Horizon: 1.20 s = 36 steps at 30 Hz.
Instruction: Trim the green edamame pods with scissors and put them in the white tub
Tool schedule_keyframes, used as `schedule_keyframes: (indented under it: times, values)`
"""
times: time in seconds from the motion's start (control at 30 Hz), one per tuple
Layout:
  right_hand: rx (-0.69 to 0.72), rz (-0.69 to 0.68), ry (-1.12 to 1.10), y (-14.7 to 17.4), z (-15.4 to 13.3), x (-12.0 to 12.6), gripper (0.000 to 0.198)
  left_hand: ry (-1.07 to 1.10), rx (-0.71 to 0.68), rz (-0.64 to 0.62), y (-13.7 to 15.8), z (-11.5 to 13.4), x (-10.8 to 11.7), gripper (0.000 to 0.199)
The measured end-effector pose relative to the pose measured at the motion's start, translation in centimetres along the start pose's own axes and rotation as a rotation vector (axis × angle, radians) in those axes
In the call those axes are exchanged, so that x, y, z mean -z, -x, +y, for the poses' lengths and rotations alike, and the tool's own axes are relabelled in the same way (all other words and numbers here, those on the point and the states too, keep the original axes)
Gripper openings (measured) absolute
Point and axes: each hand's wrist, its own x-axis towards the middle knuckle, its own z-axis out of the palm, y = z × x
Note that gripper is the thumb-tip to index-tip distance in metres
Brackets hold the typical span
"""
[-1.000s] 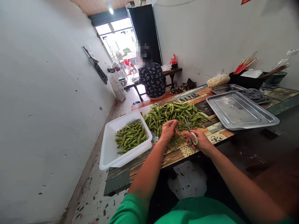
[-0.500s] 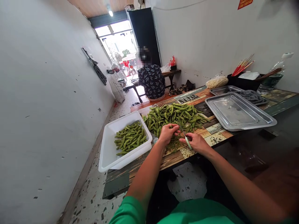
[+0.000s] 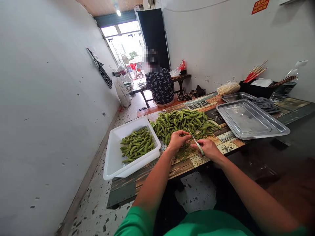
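Note:
My left hand (image 3: 177, 141) is closed in a pinch at the near edge of a pile of green edamame pods (image 3: 182, 122), with a pod at its fingertips mostly hidden by the fingers. In my right hand (image 3: 209, 149) is a pair of scissors (image 3: 200, 149) with pale green handles. Their thin metal blades point away from me and to the left, close beside the left fingertips. Small green trimmings (image 3: 183, 153) lie on the table below both hands. To the left, a white plastic tub (image 3: 112, 144) holds more edamame pods (image 3: 138, 146).
A metal tray (image 3: 253, 119) lies on the patterned table (image 3: 147, 172) at right, overlapping another tray with a grey cloth (image 3: 263, 104). Behind stand a black box (image 3: 256, 88) of skewers and a plastic bottle (image 3: 285, 87). A person (image 3: 159, 85) sits further off, facing away.
The scissors have tilted a little, their handles shifting right, and the right fingers have moved slightly. The left hand stays at almost the same place. The pile and tub look unchanged.

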Motion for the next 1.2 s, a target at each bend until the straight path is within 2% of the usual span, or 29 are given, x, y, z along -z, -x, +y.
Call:
schedule_keyframes:
  times: [0.13, 0.23, 0.4, 0.57, 0.73, 0.87, 0.97, 1.0, 1.07, 1.13, 1.2]
  values:
    - [-0.093, -0.034, -0.187, 0.2, -0.7, -0.6, 0.041, 0.242, 0.078, -0.033, -0.3, 0.3, 0.7, 0.035]
    - [-0.115, -0.080, -0.228, 0.3, -1.1, -1.1, 0.043, 0.402, 0.157, -0.077, -0.6, 0.6, 1.1, 0.030]
    - [-0.097, -0.085, -0.211, 0.3, -1.5, -1.4, 0.043, 0.441, 0.212, -0.110, -0.6, 0.6, 1.3, 0.023]
    - [-0.064, -0.047, -0.213, 0.3, -2.0, -1.3, 0.043, 0.424, 0.148, -0.140, -0.6, 0.2, 1.0, 0.031]
    - [-0.031, 0.008, -0.220, 0.0, -0.9, -1.5, 0.040, 0.423, 0.138, -0.117, -0.5, 0.3, 0.9, 0.027]
    - [-0.073, 0.063, -0.313, -0.1, -0.4, -1.4, 0.040, 0.613, 0.178, -0.032, -0.3, 1.3, 1.3, 0.015]
    - [-0.120, 0.118, -0.372, 0.2, -0.3, -1.3, 0.042, 0.700, 0.144, 0.060, -0.3, 1.7, 1.5, 0.009]
    - [-0.117, 0.130, -0.388, 0.2, -0.2, -1.4, 0.043, 0.632, 0.100, 0.128, -0.4, 1.6, 1.5, 0.008]
    - [-0.095, 0.144, -0.416, 0.2, 0.2, -1.5, 0.044, 0.285, -0.017, 0.291, -0.4, 1.1, 1.4, 0.011]
    - [-0.078, 0.146, -0.428, 0.1, 0.6, -1.6, 0.044, -0.255, -0.145, 0.409, -0.3, 0.5, 1.2, 0.016]
    - [-0.069, 0.142, -0.427, 0.1, 0.9, -1.7, 0.043, -0.787, -0.197, 0.443, -0.2, -0.1, 0.9, 0.018]
